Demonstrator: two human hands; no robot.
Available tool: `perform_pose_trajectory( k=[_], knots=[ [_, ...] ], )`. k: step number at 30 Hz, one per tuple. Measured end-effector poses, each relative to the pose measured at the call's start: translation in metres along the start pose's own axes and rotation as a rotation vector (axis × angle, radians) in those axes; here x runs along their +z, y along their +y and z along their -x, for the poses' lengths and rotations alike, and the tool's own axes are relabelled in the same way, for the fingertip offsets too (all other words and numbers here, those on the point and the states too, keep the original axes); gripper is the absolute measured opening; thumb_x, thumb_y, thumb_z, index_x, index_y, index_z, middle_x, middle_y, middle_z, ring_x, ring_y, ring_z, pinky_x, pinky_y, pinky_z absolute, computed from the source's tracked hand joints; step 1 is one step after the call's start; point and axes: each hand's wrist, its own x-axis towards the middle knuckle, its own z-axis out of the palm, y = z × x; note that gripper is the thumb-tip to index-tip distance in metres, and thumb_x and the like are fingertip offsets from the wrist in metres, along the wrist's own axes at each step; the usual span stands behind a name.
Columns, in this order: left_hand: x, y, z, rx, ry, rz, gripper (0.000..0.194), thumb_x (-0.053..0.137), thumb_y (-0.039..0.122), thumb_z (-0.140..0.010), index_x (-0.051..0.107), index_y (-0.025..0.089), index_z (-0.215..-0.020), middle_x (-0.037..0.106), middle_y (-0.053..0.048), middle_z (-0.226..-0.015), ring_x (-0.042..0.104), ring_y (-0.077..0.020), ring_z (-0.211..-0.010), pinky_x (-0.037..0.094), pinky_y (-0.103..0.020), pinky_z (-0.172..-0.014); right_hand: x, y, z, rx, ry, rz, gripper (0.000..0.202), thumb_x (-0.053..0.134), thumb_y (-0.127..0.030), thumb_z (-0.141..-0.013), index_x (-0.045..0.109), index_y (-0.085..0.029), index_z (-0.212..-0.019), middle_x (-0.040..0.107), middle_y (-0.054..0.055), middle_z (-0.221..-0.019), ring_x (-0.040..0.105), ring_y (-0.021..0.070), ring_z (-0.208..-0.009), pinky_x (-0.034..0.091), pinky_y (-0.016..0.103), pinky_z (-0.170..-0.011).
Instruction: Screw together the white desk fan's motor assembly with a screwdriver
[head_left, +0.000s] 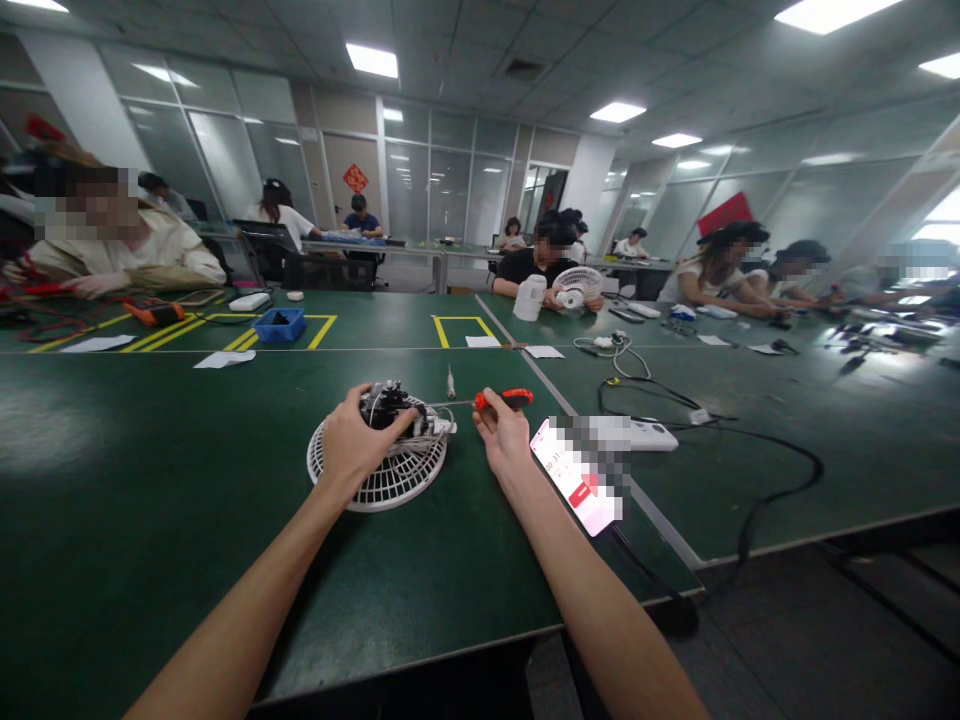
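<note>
A round white fan grille (382, 485) lies on the green table, with a dark fan motor (390, 403) on top of it. My left hand (352, 445) is wrapped round the motor from the left, thumb across its near side. White wires (431, 430) run over the grille's right part. In my right hand (504, 432) is a screwdriver (514, 398) with a red and black handle. Its shaft points left, and the tip is near the motor's right side; I cannot tell whether they touch. A small clear-handled screwdriver (451, 382) lies just beyond.
A lit phone (574, 480) lies right of my right forearm, near a white power bank (637, 434) and black cable (810, 460). Farther off are a blue bin (278, 325), paper slips (225, 359) and yellow tape. Across the table, a person holds another fan (577, 290).
</note>
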Motion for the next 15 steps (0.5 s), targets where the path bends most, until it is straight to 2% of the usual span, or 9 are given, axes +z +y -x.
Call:
perform_pose_trajectory(
  k=[3, 6, 9, 11, 13, 15],
  knots=[
    [-0.001, 0.001, 0.000, 0.000, -0.002, -0.004, 0.087, 0.072, 0.076, -0.071, 0.061, 0.019, -0.135, 0.072, -0.018, -0.127, 0.068, -0.0378, -0.117, 0.053, -0.055, -0.104, 0.000, -0.001, 0.000, -0.016, 0.061, 0.010, 0.021, 0.076, -0.016, -0.081, 0.057, -0.022, -0.088, 0.069, -0.006, -0.064, 0.065, 0.0095, -0.057, 0.051, 0.017, -0.052],
    [-0.001, 0.001, 0.001, 0.000, -0.004, -0.013, 0.086, 0.071, 0.076, -0.071, 0.061, 0.019, -0.135, 0.071, -0.017, -0.128, 0.068, -0.0371, -0.117, 0.052, -0.053, -0.105, -0.002, -0.001, -0.007, -0.058, 0.111, 0.092, 0.016, 0.072, -0.023, -0.083, 0.057, -0.023, -0.081, 0.059, -0.009, -0.055, 0.055, 0.0090, -0.048, 0.045, 0.018, -0.047],
    [-0.001, 0.000, 0.001, 0.001, -0.003, -0.023, 0.085, 0.071, 0.077, -0.072, 0.061, 0.020, -0.135, 0.072, -0.017, -0.127, 0.068, -0.0362, -0.117, 0.052, -0.052, -0.105, -0.006, 0.004, -0.016, -0.087, 0.062, 0.287, 0.017, 0.073, -0.024, -0.078, 0.058, -0.023, -0.071, 0.051, -0.010, -0.051, 0.047, 0.0094, -0.044, 0.041, 0.021, -0.045],
    [0.000, 0.000, 0.001, 0.005, 0.000, -0.028, 0.085, 0.070, 0.077, -0.072, 0.061, 0.020, -0.135, 0.072, -0.017, -0.127, 0.068, -0.0360, -0.117, 0.052, -0.052, -0.106, -0.009, 0.010, -0.020, -0.166, 0.030, 0.481, 0.013, 0.072, -0.024, -0.076, 0.060, -0.022, -0.069, 0.048, -0.010, -0.049, 0.044, 0.0101, -0.045, 0.039, 0.023, -0.048],
    [-0.001, 0.000, 0.001, 0.006, 0.000, -0.028, 0.085, 0.070, 0.077, -0.073, 0.061, 0.020, -0.135, 0.072, -0.017, -0.127, 0.068, -0.0358, -0.117, 0.052, -0.052, -0.106, -0.012, 0.017, -0.021, -0.288, -0.011, 0.742, 0.009, 0.074, -0.027, -0.075, 0.067, -0.022, -0.077, 0.055, -0.009, -0.055, 0.053, 0.0129, -0.054, 0.044, 0.024, -0.058],
    [-0.002, 0.002, 0.002, 0.003, -0.004, -0.023, 0.082, 0.067, 0.076, -0.075, 0.061, 0.019, -0.134, 0.072, -0.017, -0.125, 0.069, -0.0359, -0.116, 0.052, -0.052, -0.105, -0.015, 0.023, -0.021, -0.388, -0.067, 0.989, 0.022, 0.074, -0.034, -0.078, 0.073, -0.021, -0.096, 0.069, -0.004, -0.070, 0.066, 0.0181, -0.074, 0.051, 0.028, -0.076]
  ],
)
